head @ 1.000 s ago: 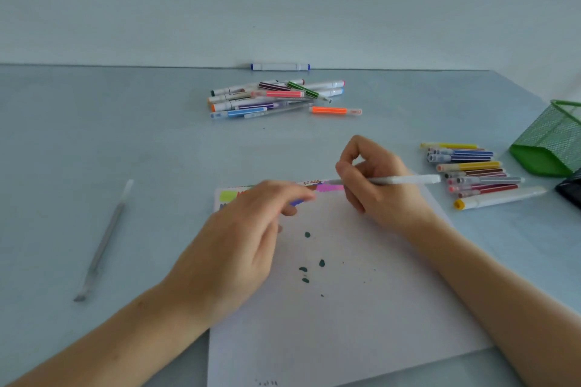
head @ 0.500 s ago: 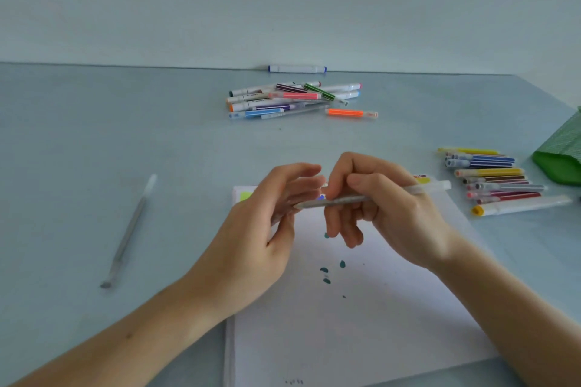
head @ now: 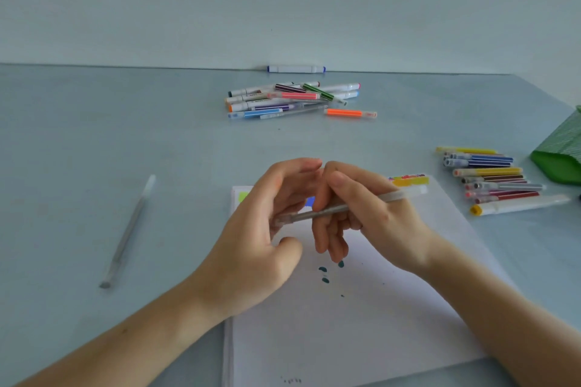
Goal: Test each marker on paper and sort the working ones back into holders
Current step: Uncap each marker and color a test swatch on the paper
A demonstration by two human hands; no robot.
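Note:
My right hand grips a translucent grey pen held level above the white paper. My left hand meets it from the left, fingers curled round the pen's left end, thumb a little below. The pen's tip is hidden among those fingers. Teal ink dots mark the paper, and colour swatches run along its far edge. One heap of markers lies at the far middle. Another group of markers lies to the right. A green mesh holder lies tipped over at the right edge.
A loose grey pen lies on the table left of the paper. A white marker with blue ends rests against the back wall. An orange marker lies just right of the far heap.
Both hands have lifted off the paper's far edge and drawn closer together. The pen has tilted, with its left end now inside my left fingers. The view has shifted slightly left.

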